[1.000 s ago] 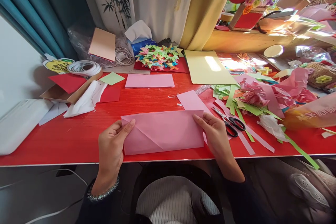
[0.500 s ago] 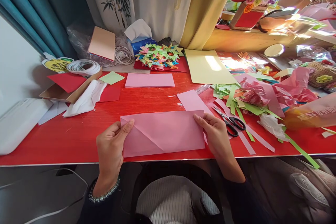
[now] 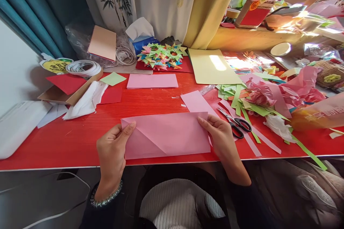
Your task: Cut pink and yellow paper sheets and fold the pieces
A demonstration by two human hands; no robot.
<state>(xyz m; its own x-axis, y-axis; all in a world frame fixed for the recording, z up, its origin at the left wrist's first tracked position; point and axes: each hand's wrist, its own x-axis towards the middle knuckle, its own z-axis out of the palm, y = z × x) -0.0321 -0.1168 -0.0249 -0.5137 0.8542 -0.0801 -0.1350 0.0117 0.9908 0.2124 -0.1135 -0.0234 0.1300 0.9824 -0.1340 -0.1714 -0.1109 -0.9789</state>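
Observation:
A pink sheet of paper point(image 3: 172, 134) is stretched between my two hands at the table's front edge, with a diagonal crease on its left part. My left hand point(image 3: 113, 146) pinches its upper left corner, thumb on top and fingers behind. At the upper right corner, my right hand point(image 3: 219, 136) grips the sheet the same way. Close to the right hand lie black-handled scissors point(image 3: 238, 125), partly on pink strips. Another pink piece point(image 3: 196, 102) lies behind the held sheet, partly covered by it. Farther back rests a stack of pink paper point(image 3: 152, 81).
Colourful folded-paper stars point(image 3: 161, 56) sit at the back beside a yellow sheet point(image 3: 215, 67). Green paper strips point(image 3: 242, 103) and crumpled pink paper point(image 3: 292, 87) crowd the right. On the left are a cardboard tray point(image 3: 71, 96), a tape roll point(image 3: 83, 68) and a white box point(image 3: 23, 127).
Both hands keep their hold on the pink sheet. The view has shifted slightly, and the left hand and the sheet's left end appear a little farther left.

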